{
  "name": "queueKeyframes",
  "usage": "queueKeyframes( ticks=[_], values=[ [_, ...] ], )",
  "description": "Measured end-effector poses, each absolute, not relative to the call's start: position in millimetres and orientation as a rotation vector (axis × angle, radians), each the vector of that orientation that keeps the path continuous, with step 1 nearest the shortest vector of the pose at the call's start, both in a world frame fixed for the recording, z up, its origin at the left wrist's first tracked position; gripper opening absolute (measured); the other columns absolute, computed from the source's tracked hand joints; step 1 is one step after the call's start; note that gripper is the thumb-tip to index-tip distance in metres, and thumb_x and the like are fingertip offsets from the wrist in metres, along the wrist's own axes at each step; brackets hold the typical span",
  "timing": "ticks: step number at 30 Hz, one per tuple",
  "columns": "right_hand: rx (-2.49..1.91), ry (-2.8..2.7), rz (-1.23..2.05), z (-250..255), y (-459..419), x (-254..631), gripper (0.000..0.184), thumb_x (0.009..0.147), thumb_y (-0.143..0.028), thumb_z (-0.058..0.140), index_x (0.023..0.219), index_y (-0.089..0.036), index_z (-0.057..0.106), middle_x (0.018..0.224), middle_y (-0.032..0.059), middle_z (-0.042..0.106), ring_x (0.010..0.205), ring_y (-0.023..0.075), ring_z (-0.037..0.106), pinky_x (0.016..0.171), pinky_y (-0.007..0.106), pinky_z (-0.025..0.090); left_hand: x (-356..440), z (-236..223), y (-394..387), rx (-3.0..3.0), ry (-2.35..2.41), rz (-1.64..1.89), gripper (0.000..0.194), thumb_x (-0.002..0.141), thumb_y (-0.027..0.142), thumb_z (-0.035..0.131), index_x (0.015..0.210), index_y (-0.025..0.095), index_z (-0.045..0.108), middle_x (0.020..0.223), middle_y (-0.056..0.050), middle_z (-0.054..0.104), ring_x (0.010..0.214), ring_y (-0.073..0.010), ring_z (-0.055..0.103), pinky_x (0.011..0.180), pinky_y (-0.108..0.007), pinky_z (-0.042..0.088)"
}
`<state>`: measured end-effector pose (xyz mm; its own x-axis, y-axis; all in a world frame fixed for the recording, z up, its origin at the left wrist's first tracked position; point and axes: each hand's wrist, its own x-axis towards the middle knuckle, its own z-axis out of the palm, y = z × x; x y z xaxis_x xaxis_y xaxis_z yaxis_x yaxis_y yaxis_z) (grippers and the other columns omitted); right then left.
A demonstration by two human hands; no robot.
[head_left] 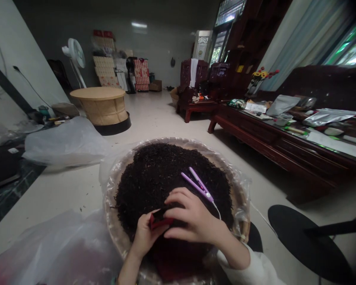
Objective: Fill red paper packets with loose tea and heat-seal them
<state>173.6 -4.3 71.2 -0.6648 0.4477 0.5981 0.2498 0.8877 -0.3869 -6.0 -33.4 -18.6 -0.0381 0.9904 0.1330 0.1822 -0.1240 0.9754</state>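
My left hand (144, 235) grips a small red packet (161, 224), its mouth held open. Dark leaf bits show at that opening. Over the packet is my right hand (190, 215), fingers curved and spread, their tips close to the mouth; I cannot make out any leaves between them. Both hands are above a heap of dark, dried tea-like leaves (154, 174) in a round, plastic-lined basket (110, 209). A purple mini hair straightener (197, 184), used as a heat clamp or not I cannot tell, lies on the leaves with its jaws apart, just beyond my right hand.
A white cord runs from the straightener over the basket's right rim. Clear plastic sheeting (59, 249) lies at left. A black round stand base (302, 241) is at right, near a cluttered wooden table (255, 134). A round wicker stool (102, 105) and white fan (76, 53) stand behind.
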Motion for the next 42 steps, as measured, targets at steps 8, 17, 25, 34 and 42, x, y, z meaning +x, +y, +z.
queueKeyframes(
  ticks=[8, 17, 25, 34, 42],
  values=[
    [-0.986, -2.336, 0.89, 39, 51, 160, 0.038, 0.089, -0.025, 0.056, 0.052, -0.015, 0.054, 0.073, 0.002, 0.059, 0.075, 0.0134, 0.055, 0.073, 0.026, 0.044, 14, -13, -26, 0.779, 1.041, 1.007, 0.058, 0.069, 0.055, 0.069, 0.106, 0.012, 0.058, 0.092, -0.014, 0.073, 0.061, -0.0219, 0.071, 0.052, -0.029, 0.054],
    [-0.953, -2.277, 1.093, 33, 57, 167, 0.036, 0.088, -0.036, 0.057, 0.058, -0.015, 0.058, 0.074, 0.0012, 0.055, 0.072, 0.0122, 0.053, 0.07, 0.024, 0.043, 18, -10, -25, 0.547, 0.975, 1.012, 0.067, 0.072, 0.066, 0.059, 0.105, 0.009, 0.06, 0.084, -0.015, 0.075, 0.055, -0.02, 0.069, 0.048, -0.026, 0.052],
    [-1.008, -2.237, 1.136, 26, 57, 162, 0.039, 0.085, -0.032, 0.061, 0.05, -0.014, 0.054, 0.064, -0.0014, 0.049, 0.06, 0.0092, 0.048, 0.057, 0.021, 0.037, 25, -7, -26, 0.638, 1.081, 1.063, 0.068, 0.065, 0.067, 0.064, 0.104, 0.012, 0.058, 0.085, -0.011, 0.074, 0.064, -0.0237, 0.072, 0.046, -0.025, 0.051],
    [-1.28, -2.167, 0.878, 36, 48, 155, 0.027, 0.076, -0.039, 0.071, 0.089, -0.017, 0.063, 0.072, -0.0017, 0.061, 0.065, 0.0121, 0.054, 0.057, 0.021, 0.037, 25, -13, -23, 0.771, 1.163, 1.127, 0.063, 0.066, 0.068, 0.062, 0.094, 0.012, 0.061, 0.08, -0.008, 0.073, 0.071, -0.0248, 0.071, 0.059, -0.03, 0.053],
    [-1.485, -2.484, 0.356, 38, 49, 135, 0.043, 0.083, -0.055, 0.057, 0.064, -0.017, 0.065, 0.07, 0.0044, 0.068, 0.065, 0.0141, 0.06, 0.053, 0.025, 0.024, 26, -8, -23, 0.696, 1.03, 1.057, 0.059, 0.062, 0.053, 0.074, 0.103, 0.012, 0.06, 0.082, -0.008, 0.073, 0.073, -0.0247, 0.071, 0.066, -0.032, 0.054]
  ],
)
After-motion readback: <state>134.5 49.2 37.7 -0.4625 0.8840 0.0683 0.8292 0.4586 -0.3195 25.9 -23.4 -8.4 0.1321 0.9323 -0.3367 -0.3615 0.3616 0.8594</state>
